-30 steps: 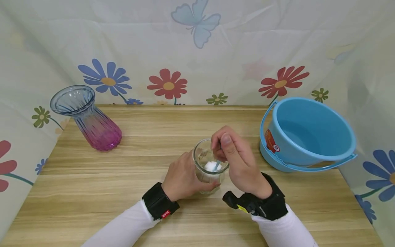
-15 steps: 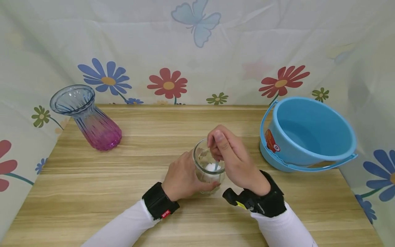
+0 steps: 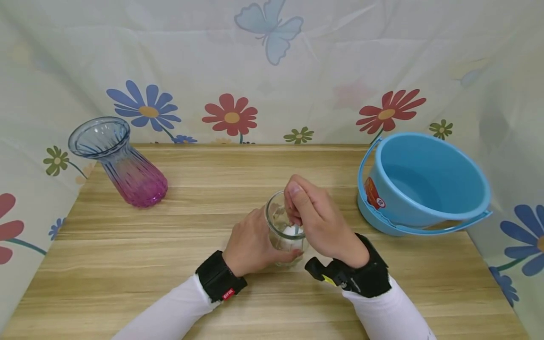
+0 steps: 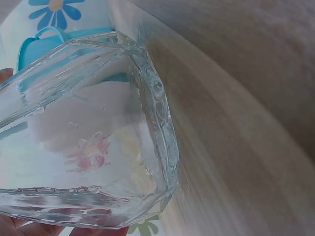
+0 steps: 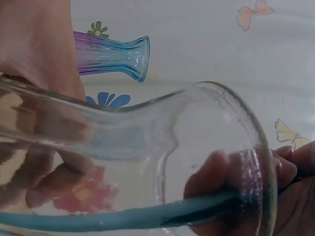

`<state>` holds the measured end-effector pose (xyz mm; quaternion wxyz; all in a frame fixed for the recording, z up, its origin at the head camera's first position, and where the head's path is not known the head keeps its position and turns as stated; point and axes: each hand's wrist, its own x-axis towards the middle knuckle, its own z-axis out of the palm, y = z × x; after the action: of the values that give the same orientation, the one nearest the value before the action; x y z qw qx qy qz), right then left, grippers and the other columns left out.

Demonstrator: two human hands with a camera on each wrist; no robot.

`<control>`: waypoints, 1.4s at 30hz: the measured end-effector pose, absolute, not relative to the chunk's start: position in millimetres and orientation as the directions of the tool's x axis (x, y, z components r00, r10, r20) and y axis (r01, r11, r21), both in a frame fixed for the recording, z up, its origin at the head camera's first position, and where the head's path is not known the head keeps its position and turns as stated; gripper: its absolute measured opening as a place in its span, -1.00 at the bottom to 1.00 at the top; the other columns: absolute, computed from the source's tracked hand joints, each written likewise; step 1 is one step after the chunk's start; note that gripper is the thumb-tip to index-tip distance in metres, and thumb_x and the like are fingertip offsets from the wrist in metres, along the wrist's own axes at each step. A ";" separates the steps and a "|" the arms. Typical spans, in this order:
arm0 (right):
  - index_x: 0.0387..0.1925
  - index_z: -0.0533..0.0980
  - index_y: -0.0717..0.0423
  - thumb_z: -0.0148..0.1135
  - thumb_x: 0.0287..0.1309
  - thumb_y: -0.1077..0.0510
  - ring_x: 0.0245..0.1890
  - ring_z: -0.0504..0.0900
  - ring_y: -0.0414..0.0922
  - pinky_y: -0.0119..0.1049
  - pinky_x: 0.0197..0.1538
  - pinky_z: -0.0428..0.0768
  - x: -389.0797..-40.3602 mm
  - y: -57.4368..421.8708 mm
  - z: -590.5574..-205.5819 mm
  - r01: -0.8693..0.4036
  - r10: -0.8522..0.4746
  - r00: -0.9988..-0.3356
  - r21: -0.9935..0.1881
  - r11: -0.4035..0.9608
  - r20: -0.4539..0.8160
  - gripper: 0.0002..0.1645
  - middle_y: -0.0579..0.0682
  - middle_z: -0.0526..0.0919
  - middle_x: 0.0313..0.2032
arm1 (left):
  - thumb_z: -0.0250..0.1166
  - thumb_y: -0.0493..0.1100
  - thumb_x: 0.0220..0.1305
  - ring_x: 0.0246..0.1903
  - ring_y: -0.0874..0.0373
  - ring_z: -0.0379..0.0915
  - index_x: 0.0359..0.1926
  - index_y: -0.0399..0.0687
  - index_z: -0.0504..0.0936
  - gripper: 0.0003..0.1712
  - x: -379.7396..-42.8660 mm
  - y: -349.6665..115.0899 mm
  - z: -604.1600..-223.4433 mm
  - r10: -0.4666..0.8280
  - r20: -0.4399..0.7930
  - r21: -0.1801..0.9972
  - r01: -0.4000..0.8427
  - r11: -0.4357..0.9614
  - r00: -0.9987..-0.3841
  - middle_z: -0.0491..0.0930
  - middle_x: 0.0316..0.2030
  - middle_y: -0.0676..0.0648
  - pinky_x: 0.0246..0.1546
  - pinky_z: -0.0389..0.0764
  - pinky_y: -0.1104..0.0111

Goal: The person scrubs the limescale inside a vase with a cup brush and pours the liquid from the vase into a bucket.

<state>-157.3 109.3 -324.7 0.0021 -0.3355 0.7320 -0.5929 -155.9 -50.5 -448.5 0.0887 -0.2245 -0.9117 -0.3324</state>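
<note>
A clear, faceted glass jar (image 3: pixel 276 230) stands on the table, gripped around its left and near sides by my left hand (image 3: pixel 252 245). Inside the jar, a white sponge head (image 4: pixel 83 115) sits near the bottom. It belongs to a sponge brush whose blue handle (image 5: pixel 103 220) runs up toward the jar's mouth. My right hand (image 3: pixel 320 219) holds that handle, with fingertips dipping past the rim. From the head camera, the right hand covers the jar's right rim and most of the handle.
To the left stands a ribbed glass vase (image 3: pixel 138 177), blue fading to pink. A light blue bucket (image 3: pixel 425 177) with its handle lowered is at the right. Behind the wooden table (image 3: pixel 204 189) hangs a flower-print cloth (image 3: pixel 323 71).
My right hand has shifted left over the jar's mouth, carrying the brush handle with it. The left hand and the jar stay almost still.
</note>
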 end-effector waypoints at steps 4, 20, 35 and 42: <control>-0.53 0.24 0.18 -0.35 0.50 0.21 -0.66 0.29 -0.10 -0.31 -0.62 0.29 -157.1 110.2 -324.3 -0.472 -0.495 -0.785 -0.877 0.090 0.371 -0.59 0.04 0.23 -0.65 | 0.36 0.58 -0.34 -0.25 0.38 0.39 0.20 0.19 0.32 0.08 -156.3 -49.9 -449.1 0.356 0.314 0.567 0.474 0.673 -0.880 0.52 -0.16 0.17 -0.42 0.60 0.36; -0.52 0.18 0.19 -0.45 0.45 0.28 -0.65 0.20 0.04 -0.13 -0.61 0.23 -156.7 116.0 -317.8 -0.455 -0.465 -0.771 -0.887 -0.076 0.435 -0.62 0.03 0.18 -0.61 | 0.34 0.60 -0.34 -0.20 0.33 0.41 0.29 0.11 0.27 0.20 -155.6 -50.4 -450.1 0.332 0.319 0.559 0.459 0.690 -0.888 0.57 -0.10 0.06 -0.37 0.62 0.30; -0.55 0.15 0.26 -0.28 0.47 0.14 -0.65 0.19 -0.16 -0.25 -0.62 0.18 -140.8 114.4 -305.5 -0.641 -0.243 -0.658 -0.699 -0.316 0.713 -0.58 -0.02 0.13 -0.67 | 0.35 0.61 -0.35 -0.26 0.34 0.41 0.29 0.07 0.27 0.22 -154.2 -50.0 -448.7 0.333 0.323 0.566 0.462 0.682 -0.886 0.54 -0.16 0.13 -0.41 0.61 0.33; -0.57 0.14 0.29 -0.29 0.48 0.18 -0.67 0.16 -0.18 -0.31 -0.67 0.15 -145.8 111.6 -310.7 -0.705 -0.226 -0.620 -0.660 -0.261 0.752 -0.56 -0.02 0.12 -0.69 | 0.36 0.60 -0.36 -0.25 0.37 0.41 0.31 0.12 0.26 0.22 -154.3 -49.5 -448.0 0.332 0.327 0.560 0.464 0.686 -0.885 0.55 -0.15 0.15 -0.41 0.60 0.39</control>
<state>-145.8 111.6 -310.7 -0.1744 -0.3996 0.5822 -0.6862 -154.3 -49.5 -448.0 0.1002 -0.2181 -0.9127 -0.3308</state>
